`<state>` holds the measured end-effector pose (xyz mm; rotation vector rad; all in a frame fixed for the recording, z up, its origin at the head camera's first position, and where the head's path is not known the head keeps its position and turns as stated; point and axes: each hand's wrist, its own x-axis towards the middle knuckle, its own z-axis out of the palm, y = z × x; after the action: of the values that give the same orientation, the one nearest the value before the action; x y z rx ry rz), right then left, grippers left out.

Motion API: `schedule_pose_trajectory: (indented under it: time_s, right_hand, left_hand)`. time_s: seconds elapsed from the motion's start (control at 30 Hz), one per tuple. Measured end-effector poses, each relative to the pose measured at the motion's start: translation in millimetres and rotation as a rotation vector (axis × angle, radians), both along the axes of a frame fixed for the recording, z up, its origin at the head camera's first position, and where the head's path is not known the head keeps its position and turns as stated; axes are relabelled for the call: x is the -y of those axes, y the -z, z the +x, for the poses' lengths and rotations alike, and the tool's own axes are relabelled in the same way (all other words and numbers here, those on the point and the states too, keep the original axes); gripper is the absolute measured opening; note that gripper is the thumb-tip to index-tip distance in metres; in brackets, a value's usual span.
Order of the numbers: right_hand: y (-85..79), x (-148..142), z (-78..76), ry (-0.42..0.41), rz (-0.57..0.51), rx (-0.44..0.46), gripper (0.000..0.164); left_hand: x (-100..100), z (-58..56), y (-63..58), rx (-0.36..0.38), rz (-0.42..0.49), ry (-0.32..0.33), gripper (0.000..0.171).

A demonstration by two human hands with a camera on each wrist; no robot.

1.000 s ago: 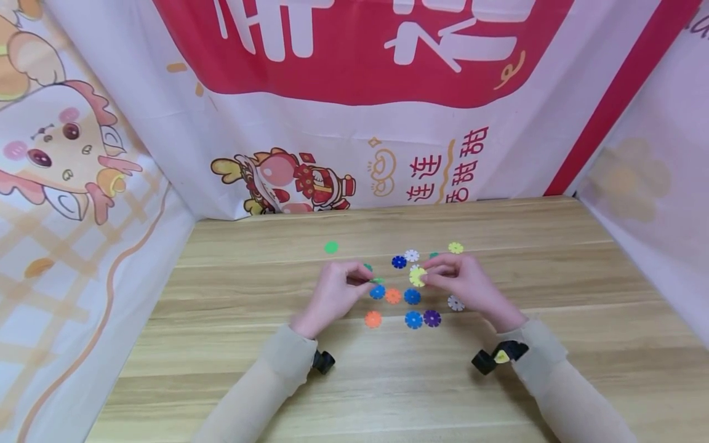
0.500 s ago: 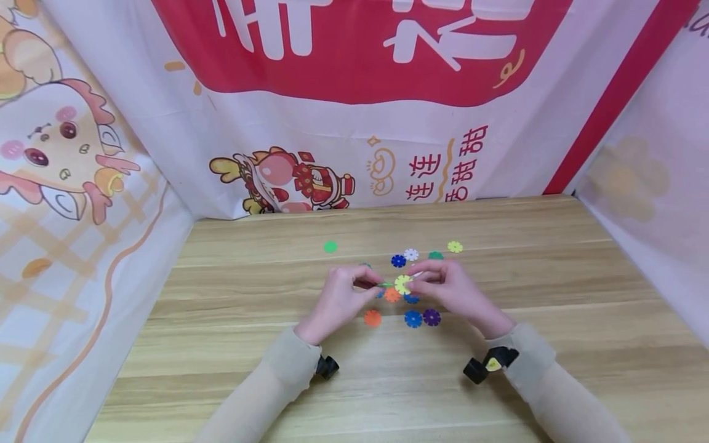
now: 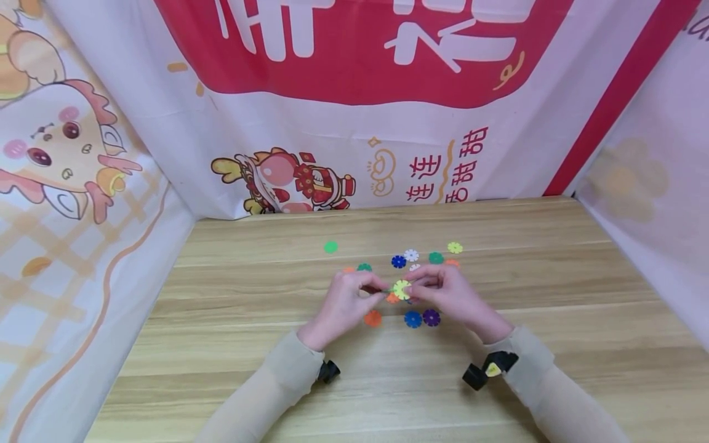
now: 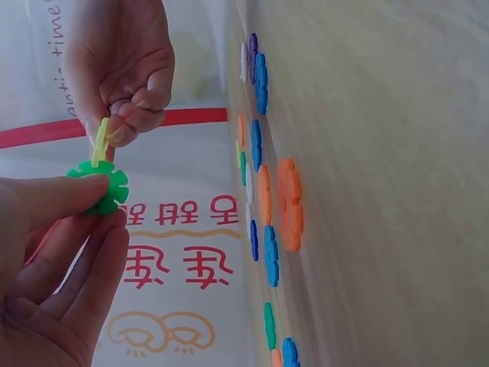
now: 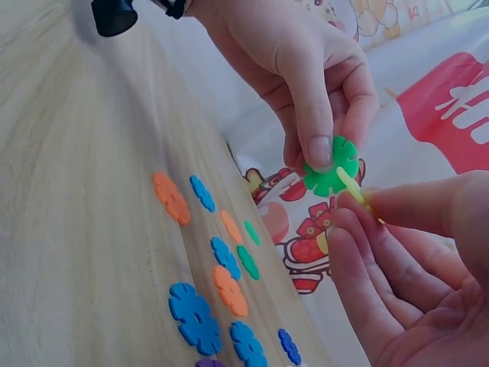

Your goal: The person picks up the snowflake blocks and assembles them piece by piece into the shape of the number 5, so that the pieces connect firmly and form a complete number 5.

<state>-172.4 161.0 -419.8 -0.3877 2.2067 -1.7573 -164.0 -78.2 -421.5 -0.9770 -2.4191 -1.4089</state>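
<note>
My left hand (image 3: 350,303) pinches a green notched plastic snowflake disc (image 4: 116,188) between thumb and fingertips. A yellow snowflake disc (image 3: 401,289) is pinched by my right hand (image 3: 453,296). Both discs are held above the table, and their rims meet. In the left wrist view the yellow disc (image 4: 100,144) stands edge-on at the top of the green one, roughly crosswise to it. The right wrist view shows the same meeting of the green disc (image 5: 332,174) and the yellow disc (image 5: 353,188). Whether their notches interlock I cannot tell.
Flat on the wooden table (image 3: 249,357) lie several more discs. Near the hands are an orange disc (image 3: 373,318), a blue disc (image 3: 413,319) and a purple disc (image 3: 431,317). Farther back lie a green disc (image 3: 330,247) and a yellow disc (image 3: 455,247). Printed cloth (image 3: 183,154) surrounds the table.
My right hand has moved left with its yellow disc, and my left hand slightly right with the green one. The two discs, apart a second ago, now touch.
</note>
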Motion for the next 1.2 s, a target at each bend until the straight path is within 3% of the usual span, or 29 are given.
schedule_pose_trajectory:
  time_s: [0.37, 0.6, 0.67, 0.93, 1.2]
  right_hand:
    - [2.5, 9, 4.1, 0.045, -0.014, 0.033, 0.019]
    - [7.1, 9, 3.1, 0.025, -0.058, 0.059, 0.021]
    - [7.3, 7, 2.9, 0.0, -0.061, 0.04, 0.023]
    - [7.0, 4, 1.9, -0.097, 0.06, -0.188, 0.041]
    - [8.4, 5, 2.2, -0.075, 0.079, -0.193, 0.038]
  left_hand:
    - [0, 3.3, 6.4, -0.032, -0.023, 0.054, 0.013]
    - [2, 3.4, 6.0, 0.046, -0.03, 0.04, 0.013]
    - [3, 2.7, 4.6, 0.079, -0.027, 0.033, 0.013]
    - [5, 0.3, 1.3, 0.144, -0.025, -0.015, 0.011]
    - [9, -1.0, 1.5, 0.186, -0.038, 0.006, 0.013]
